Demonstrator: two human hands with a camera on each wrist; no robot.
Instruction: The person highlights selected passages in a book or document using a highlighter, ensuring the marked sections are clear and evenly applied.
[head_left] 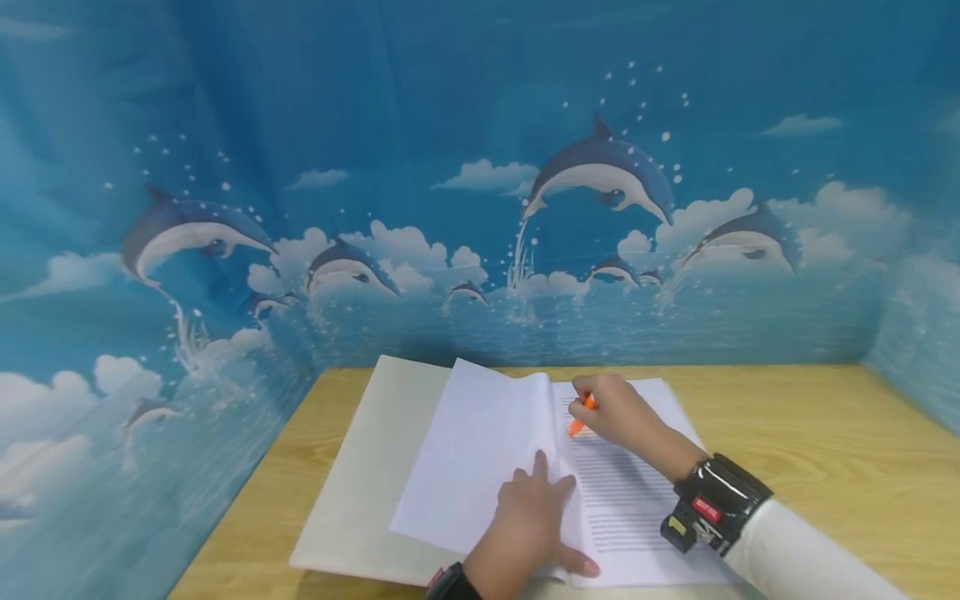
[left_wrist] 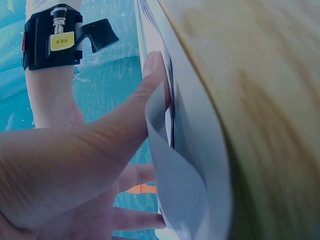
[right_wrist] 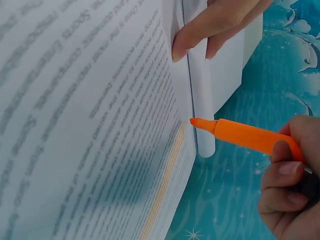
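Pinching the marker [right_wrist: 250, 135], the right hand [head_left: 617, 408] has some upper lines [right_wrist: 162, 190] orange, the text below [head_left: 626, 492] looks undone, and the left hand [head_left: 528, 508] rests fingers-apart on the paper [head_left: 465, 458].

Head view faces forward and down over the left hand [head_left: 531, 510] and right hand [head_left: 618, 410]; close wrist views share white paper sheets [right_wrist: 90, 115] beside them.

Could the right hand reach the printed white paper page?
Likely yes: the right hand holds an orange highlighter pen at the printed white paper page; the left hand leaves most of it uncovered.
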